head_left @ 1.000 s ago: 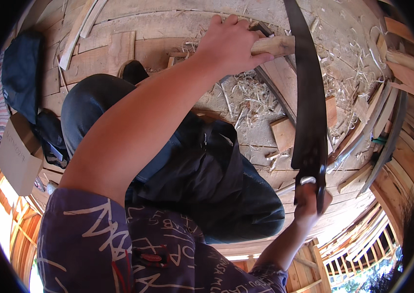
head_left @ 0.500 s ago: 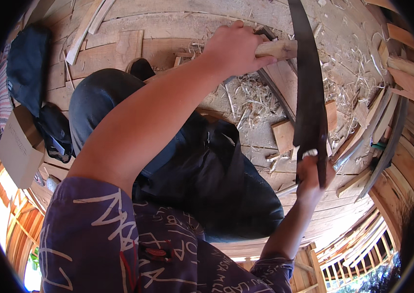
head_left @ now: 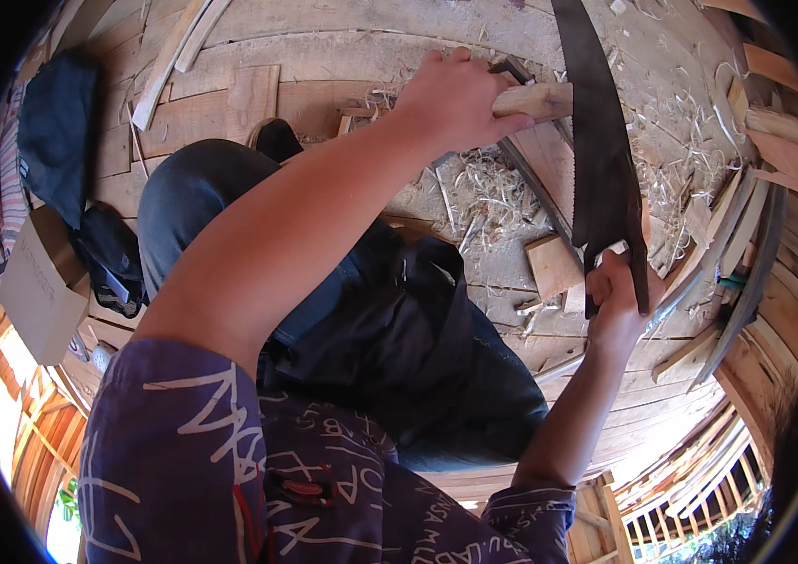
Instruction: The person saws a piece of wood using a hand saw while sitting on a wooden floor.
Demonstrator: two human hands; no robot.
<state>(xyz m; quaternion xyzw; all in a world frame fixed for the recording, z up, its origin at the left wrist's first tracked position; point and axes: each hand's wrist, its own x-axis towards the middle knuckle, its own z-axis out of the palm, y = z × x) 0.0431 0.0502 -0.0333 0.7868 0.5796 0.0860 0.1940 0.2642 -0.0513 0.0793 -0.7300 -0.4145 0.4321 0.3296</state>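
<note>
My right hand [head_left: 617, 287] is wrapped round the handle of a dark hand saw [head_left: 601, 141], whose toothed blade points away from me. The blade meets the right end of a short wooden piece [head_left: 535, 101]. My left hand [head_left: 450, 99] grips that piece from the left, with the thumb along its near side and the fingers over it. Under the piece lies a wooden board [head_left: 545, 160] with a dark edge strip, set at a slant on the floor. The left palm hides the rest of the held piece.
Curly wood shavings [head_left: 488, 193] litter the plank floor around the board. A small wood block [head_left: 552, 266] lies near the saw handle. Strips of wood [head_left: 737, 226] are piled at the right. A cardboard box [head_left: 41, 291] and a dark bag [head_left: 58, 132] stand at the left.
My right hand and the saw have moved away from me, the blade sliding forward along the wooden piece. My left hand stays nearly in place on the wood.
</note>
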